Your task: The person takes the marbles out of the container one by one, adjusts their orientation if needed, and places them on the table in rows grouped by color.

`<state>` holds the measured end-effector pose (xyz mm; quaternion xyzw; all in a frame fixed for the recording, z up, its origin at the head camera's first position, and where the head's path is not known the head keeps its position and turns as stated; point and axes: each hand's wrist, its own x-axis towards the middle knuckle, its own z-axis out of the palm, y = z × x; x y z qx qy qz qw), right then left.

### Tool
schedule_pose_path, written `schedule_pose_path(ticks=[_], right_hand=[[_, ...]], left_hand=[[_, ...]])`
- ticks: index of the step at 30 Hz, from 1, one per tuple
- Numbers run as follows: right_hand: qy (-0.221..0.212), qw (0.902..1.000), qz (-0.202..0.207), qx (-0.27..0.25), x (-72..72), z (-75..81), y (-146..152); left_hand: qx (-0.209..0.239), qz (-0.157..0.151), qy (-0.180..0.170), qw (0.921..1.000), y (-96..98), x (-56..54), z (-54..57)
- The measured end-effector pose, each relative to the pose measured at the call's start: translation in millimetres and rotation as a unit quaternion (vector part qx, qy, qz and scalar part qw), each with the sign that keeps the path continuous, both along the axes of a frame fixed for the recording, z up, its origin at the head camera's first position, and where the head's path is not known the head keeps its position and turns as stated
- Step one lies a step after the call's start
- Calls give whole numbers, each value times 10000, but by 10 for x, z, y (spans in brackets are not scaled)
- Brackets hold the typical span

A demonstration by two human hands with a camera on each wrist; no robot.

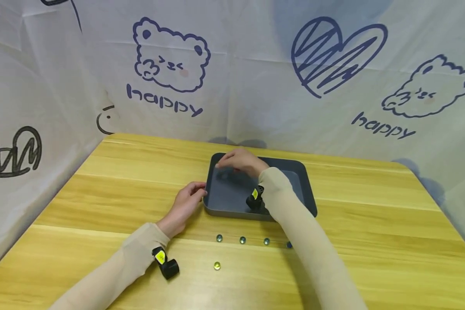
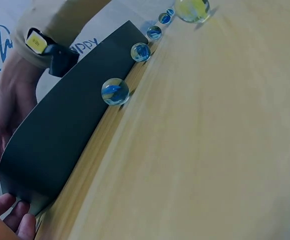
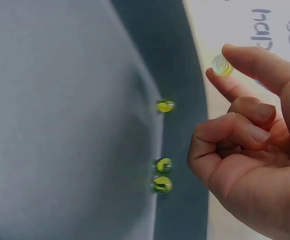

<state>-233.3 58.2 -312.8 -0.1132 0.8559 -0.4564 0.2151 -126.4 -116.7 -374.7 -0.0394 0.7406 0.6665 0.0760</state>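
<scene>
My right hand is over the back left part of a dark grey rectangular tray. In the right wrist view, thumb and index finger pinch a clear marble with yellow in it, while the other fingers curl toward the palm. Below that marble, three yellow-green marbles lie inside the tray along its wall. My left hand grips the tray's left side near the front corner, its fingertips low on the outer wall in the left wrist view.
In front of the tray, several clear marbles with blue inside form a row on the wooden table. One yellow marble lies nearer the person. A white cloth with drawings hangs behind the table and at its left.
</scene>
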Motion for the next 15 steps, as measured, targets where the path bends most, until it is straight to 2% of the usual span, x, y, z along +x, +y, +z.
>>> schedule_pose_path(ticks=[6, 10, 15], right_hand=[[-238, 9978, -10, -614, 37, 156, 93], [-49, 9977, 73, -665, 100, 263, 171], [203, 9975, 202, -647, 247, 380, 282]], left_hand=[[31, -23, -26, 10000, -2, 8, 5], [42, 5, -22, 10000, -1, 6, 12], [9, 11, -47, 10000, 0, -5, 17]])
